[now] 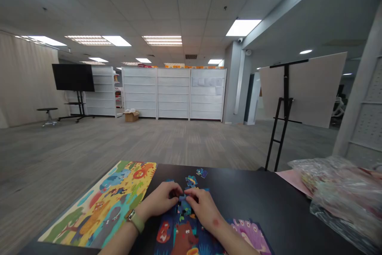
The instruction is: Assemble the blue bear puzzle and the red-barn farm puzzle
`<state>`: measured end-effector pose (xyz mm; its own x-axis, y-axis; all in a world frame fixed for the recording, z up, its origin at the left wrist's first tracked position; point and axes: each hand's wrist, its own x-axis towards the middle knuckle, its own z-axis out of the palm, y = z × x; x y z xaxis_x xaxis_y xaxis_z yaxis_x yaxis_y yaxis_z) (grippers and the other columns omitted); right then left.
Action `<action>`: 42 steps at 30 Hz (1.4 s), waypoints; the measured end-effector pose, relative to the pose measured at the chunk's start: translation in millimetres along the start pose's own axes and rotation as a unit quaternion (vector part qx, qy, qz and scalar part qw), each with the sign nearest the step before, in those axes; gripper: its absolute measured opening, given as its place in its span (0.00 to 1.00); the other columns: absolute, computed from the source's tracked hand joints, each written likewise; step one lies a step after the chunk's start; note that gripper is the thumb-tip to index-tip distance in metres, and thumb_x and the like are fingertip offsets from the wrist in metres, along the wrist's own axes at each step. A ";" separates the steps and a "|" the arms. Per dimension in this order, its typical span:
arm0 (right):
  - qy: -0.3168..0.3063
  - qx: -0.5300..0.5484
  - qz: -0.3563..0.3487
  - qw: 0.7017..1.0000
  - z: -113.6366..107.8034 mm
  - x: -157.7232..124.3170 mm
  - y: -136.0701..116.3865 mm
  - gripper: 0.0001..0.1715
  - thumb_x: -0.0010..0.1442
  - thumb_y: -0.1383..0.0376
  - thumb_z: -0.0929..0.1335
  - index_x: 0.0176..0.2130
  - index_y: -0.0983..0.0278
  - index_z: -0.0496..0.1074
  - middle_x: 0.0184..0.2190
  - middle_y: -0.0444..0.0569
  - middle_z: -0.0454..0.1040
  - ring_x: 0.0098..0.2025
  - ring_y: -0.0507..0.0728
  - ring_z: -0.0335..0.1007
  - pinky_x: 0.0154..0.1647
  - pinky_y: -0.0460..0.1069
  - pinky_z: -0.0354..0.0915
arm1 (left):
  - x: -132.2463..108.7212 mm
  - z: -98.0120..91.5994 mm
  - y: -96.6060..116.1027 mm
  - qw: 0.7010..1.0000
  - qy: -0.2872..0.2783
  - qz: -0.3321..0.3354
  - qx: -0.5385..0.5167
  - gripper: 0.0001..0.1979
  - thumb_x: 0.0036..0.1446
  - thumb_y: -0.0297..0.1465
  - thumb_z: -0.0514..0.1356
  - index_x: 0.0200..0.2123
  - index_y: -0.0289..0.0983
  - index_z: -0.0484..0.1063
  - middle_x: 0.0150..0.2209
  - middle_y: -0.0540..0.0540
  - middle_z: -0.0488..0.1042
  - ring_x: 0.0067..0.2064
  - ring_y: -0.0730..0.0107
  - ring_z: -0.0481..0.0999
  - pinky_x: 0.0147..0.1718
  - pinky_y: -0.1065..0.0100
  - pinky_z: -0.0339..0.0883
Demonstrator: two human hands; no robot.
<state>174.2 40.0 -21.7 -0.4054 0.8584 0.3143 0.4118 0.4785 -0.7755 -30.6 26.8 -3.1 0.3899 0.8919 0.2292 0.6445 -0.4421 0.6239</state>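
On the black tabletop (253,207), a colourful cardboard jigsaw puzzle (179,233) lies near the edge. The left hand (158,200) and right hand (203,208) meet over small blue puzzle pieces (184,207), grip hidden; these seem light, stiff, best pinched by edges.

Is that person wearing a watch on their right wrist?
No, the watch with the pale green strap sits just behind the left hand, and the right wrist shows no watch.

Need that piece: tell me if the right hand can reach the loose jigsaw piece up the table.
Probably yes: the right hand is near the loose jigsaw piece, nothing tall between on the black tabletop.
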 end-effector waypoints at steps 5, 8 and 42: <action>0.117 0.032 0.022 0.992 -10.9 3.8 3.6 0.20 0.63 0.59 0.61 0.41 0.63 0.78 0.38 0.50 0.81 0.41 0.60 0.76 0.43 0.50 0.65 | 0.7 -2.5 -3.0 1.000 0.002 -0.002 0.006 0.16 0.49 0.23 0.56 0.40 0.40 0.76 0.37 0.51 0.77 0.38 0.69 0.75 0.37 0.73 0.66; 0.176 -0.018 0.050 0.983 -29.4 7.4 9.3 0.19 0.63 0.62 0.58 0.37 0.62 0.76 0.33 0.49 0.80 0.36 0.59 0.75 0.39 0.50 0.64 | 3.8 -5.7 -12.3 0.996 0.068 -0.033 0.045 0.15 0.51 0.23 0.55 0.39 0.40 0.75 0.36 0.50 0.78 0.39 0.68 0.76 0.40 0.72 0.66; 0.157 -0.226 0.121 0.954 -60.6 25.8 67.8 0.29 0.56 0.79 0.57 0.52 0.66 0.71 0.49 0.54 0.75 0.52 0.57 0.70 0.54 0.48 0.61 | 11.7 -1.5 -58.3 0.983 0.107 -0.147 0.034 0.25 0.47 0.23 0.62 0.52 0.37 0.73 0.50 0.42 0.78 0.53 0.59 0.74 0.54 0.63 0.63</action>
<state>241.1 105.8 -33.0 -0.0188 0.9330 0.3594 0.8004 0.2295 -0.5537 -64.7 63.1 -35.7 0.0385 0.9783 0.2035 0.7537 -0.1621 0.6369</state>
